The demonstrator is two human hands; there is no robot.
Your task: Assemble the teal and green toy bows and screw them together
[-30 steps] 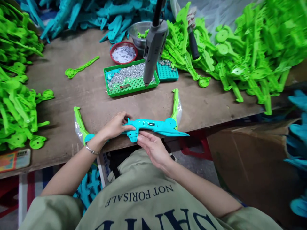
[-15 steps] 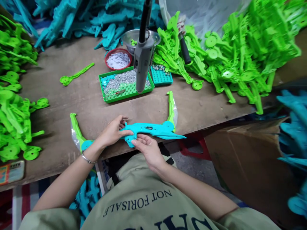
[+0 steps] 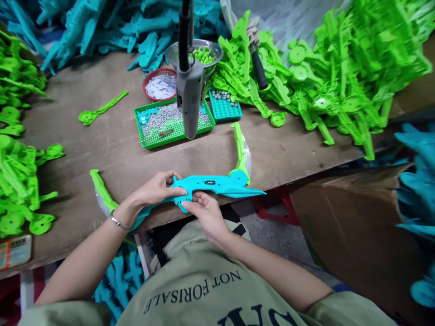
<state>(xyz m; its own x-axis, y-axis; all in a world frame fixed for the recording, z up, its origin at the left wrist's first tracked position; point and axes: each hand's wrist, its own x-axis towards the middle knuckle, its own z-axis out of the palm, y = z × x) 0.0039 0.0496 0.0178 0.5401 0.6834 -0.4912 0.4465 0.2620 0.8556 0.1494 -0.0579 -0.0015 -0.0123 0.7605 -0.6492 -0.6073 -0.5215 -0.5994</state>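
Note:
A turquoise plastic toy bow (image 3: 224,183) with a green limb on each end lies across the table's front edge. My left hand (image 3: 158,188) is closed on its middle, the thumb along the handle. My right hand (image 3: 207,213) pinches the small lower part of the handle between thumb and fingers. The right green limb (image 3: 240,149) points away from me, with a clear plastic piece along its outer side. On the left, another green limb (image 3: 103,190) sticks out past my wrist, and my forearm hides where it joins the body.
A grey power screwdriver (image 3: 190,97) hangs above a green tray (image 3: 163,144) of screws. Behind stand a red basket (image 3: 145,88) of pale strips and a metal bowl (image 3: 217,61) of green bits. Green parts (image 3: 306,81) are heaped at right, turquoise ones (image 3: 84,27) at back.
The view has shifted slightly, so the tray and hanging screwdriver appear farther left. Both hands keep their hold on the toy bow, whose handle has tilted a little.

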